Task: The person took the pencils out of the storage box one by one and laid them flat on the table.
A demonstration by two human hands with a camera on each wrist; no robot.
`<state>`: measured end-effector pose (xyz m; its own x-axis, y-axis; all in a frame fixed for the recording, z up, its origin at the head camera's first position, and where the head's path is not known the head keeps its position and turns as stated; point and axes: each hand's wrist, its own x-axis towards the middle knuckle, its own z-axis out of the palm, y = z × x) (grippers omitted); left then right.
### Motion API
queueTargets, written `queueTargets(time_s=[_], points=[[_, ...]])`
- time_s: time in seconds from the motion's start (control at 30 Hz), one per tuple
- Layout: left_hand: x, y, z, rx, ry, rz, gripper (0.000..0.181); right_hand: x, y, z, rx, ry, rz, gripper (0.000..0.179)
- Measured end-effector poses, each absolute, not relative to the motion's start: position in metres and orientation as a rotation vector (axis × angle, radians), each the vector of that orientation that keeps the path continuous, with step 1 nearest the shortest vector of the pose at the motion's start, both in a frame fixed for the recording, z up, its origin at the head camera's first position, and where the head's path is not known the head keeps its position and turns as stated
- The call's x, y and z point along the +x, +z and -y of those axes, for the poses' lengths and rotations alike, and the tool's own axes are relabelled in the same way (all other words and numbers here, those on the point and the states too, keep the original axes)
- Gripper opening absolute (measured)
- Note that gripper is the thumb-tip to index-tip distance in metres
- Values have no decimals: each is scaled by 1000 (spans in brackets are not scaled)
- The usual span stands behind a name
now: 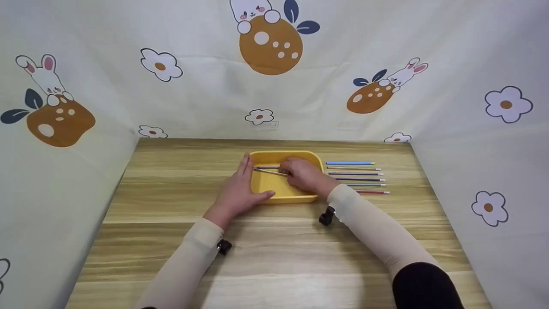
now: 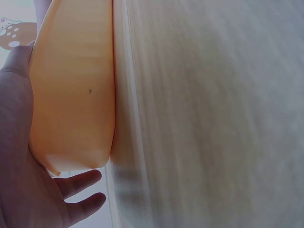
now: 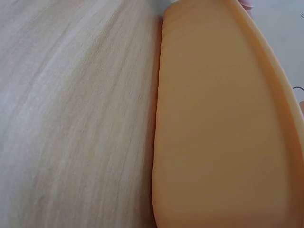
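Note:
A yellow plastic tray [image 1: 285,199] sits on the wooden table. My left hand [image 1: 236,193] spans its near left corner, fingers extended along the left side and thumb at the near rim. In the left wrist view, this hand [image 2: 23,142] rests against the outer wall of the tray [image 2: 73,90]. Inside the tray, my right hand [image 1: 304,175] pinches a pencil [image 1: 269,171], which lies at a slant. Just behind it is a second, dark pencil [image 1: 266,167]. The right hand's fingertips are partly hidden. Only the tray's outer wall [image 3: 218,118] fills the right wrist view.
Right of the tray, several pencils lie in a row, a light blue one [image 1: 349,163] at the back and a red one [image 1: 373,192] in front. My right forearm covers some of their ends. A printed cloth [image 1: 206,94] encloses the wooden table [image 1: 274,257].

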<state>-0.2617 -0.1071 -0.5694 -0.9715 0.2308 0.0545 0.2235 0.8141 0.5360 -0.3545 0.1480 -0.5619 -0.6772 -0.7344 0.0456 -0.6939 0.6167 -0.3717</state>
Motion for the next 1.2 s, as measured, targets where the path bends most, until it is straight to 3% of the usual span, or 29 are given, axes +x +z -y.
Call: queueTargets(time_s=[0.57,1.2], points=[[-262,-570,107,394,877,-2984,133,-354,-556,-150,-1174,-595,-2660,30],[-261,-569,107,364,890,-2976,132,-340,-524,-161,-1249,-595,-2649,27]])
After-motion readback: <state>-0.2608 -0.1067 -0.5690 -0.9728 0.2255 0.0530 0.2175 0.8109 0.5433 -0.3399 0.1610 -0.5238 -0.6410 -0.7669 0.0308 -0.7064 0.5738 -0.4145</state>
